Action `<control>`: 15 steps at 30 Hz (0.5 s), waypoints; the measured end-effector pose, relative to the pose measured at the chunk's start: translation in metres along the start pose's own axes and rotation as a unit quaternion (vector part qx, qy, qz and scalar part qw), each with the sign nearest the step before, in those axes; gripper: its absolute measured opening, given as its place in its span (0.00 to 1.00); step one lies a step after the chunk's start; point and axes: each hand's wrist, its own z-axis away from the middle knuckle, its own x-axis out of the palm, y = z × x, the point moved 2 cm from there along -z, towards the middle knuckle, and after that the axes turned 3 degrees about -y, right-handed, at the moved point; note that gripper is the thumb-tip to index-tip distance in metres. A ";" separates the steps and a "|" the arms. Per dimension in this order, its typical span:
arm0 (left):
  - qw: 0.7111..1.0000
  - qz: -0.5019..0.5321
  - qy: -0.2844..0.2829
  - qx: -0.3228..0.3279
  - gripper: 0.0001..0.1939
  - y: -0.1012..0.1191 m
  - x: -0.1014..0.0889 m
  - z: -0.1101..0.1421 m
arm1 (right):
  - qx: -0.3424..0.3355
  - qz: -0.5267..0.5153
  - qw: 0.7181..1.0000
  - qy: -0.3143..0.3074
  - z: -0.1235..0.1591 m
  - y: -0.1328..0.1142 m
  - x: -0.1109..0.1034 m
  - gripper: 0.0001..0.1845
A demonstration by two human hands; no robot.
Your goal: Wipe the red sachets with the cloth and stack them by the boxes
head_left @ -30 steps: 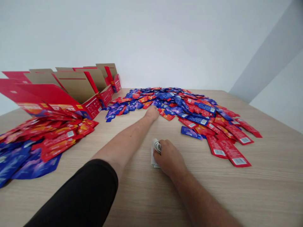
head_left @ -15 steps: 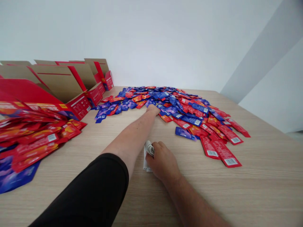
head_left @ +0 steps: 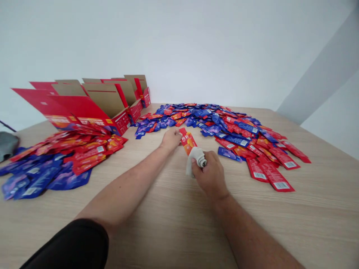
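Note:
My left hand (head_left: 170,139) pinches the far end of a red-orange sachet (head_left: 187,141) and holds it just in front of the big heap of red and blue sachets (head_left: 224,129) on the wooden table (head_left: 174,224). My right hand (head_left: 209,175) is closed round a crumpled white cloth (head_left: 195,158), which touches the near end of that sachet.
A second spread of red and blue sachets (head_left: 56,160) lies at the left. Behind it stand open red cardboard boxes (head_left: 92,108) in a row toward the wall. A grey object (head_left: 7,145) sits at the far left edge.
My left hand has pulled back from the heap with a red-orange sachet in it. My right hand has lifted the cloth off the table and brought it up to the sachet.

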 end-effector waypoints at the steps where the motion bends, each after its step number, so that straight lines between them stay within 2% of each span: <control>1: 1.000 0.010 -0.013 -0.010 0.05 0.005 -0.006 0.019 | -0.019 -0.011 1.000 0.021 0.000 -0.001 -0.003 0.08; 3: 0.997 0.045 -0.051 -0.032 0.07 0.013 -0.014 0.058 | -0.034 -0.028 0.999 0.023 0.001 -0.004 -0.004 0.07; 5: 0.989 0.116 -0.084 -0.049 0.06 0.015 -0.018 0.093 | -0.012 -0.061 0.998 0.006 0.004 -0.008 0.000 0.07; 8: 0.970 0.222 -0.084 -0.049 0.06 0.005 -0.015 0.133 | 0.041 -0.110 0.993 -0.022 0.011 -0.017 0.010 0.10; 11: 0.947 0.309 -0.070 -0.054 0.10 -0.014 -0.005 0.153 | 0.052 -0.127 0.989 -0.060 0.017 -0.025 0.019 0.11; 15: 0.917 0.375 -0.045 -0.130 0.08 -0.031 0.004 0.155 | 0.038 -0.124 0.986 -0.103 0.017 -0.026 0.022 0.13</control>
